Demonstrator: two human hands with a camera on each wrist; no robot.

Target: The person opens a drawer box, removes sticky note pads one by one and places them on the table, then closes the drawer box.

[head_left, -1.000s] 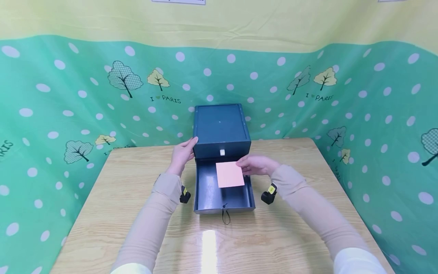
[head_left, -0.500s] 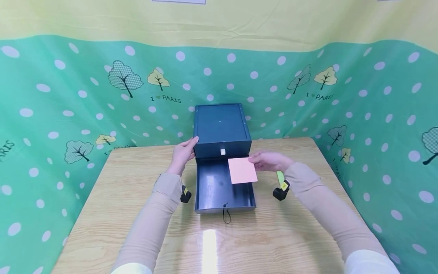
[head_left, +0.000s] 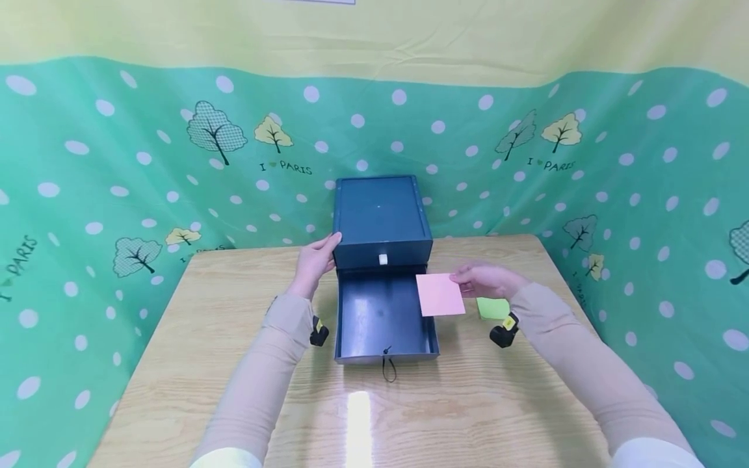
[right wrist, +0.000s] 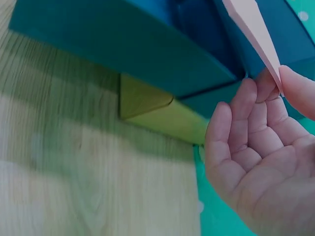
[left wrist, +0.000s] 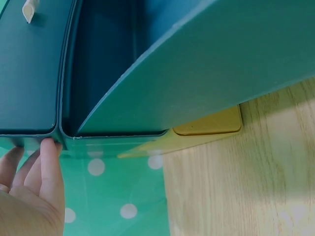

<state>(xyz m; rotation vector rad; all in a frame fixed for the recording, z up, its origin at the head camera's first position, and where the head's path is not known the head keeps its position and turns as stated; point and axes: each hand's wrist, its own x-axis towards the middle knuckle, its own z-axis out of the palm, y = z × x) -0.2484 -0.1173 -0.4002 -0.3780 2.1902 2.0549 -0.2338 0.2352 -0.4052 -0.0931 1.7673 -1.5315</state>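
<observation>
A dark teal drawer cabinet (head_left: 377,208) stands at the back of the table, and one drawer (head_left: 380,325) below its top drawer is pulled far out. My left hand (head_left: 315,263) touches the cabinet's left side near the front corner; its fingers (left wrist: 50,172) lie extended against that wall in the left wrist view. Between thumb and fingertips my right hand (head_left: 482,279) pinches a pink sticky note pad (head_left: 440,295) by its edge. The pad overlaps the right rim of the drawer in the head view; its thin side shows in the right wrist view.
Green sticky notes (head_left: 493,308) lie on the wooden table (head_left: 234,325), right of the cabinet and partly behind the wrist camera. Below the pulled-out drawer is a yellow bottom section (left wrist: 211,123). A black cord loop (head_left: 389,370) hangs from the drawer front. A green dotted curtain (head_left: 292,208) stands close behind.
My right hand has carried the pink sticky note pad rightward from over the drawer to its right rim. The green notes have come into sight. The left hand stays in place.
</observation>
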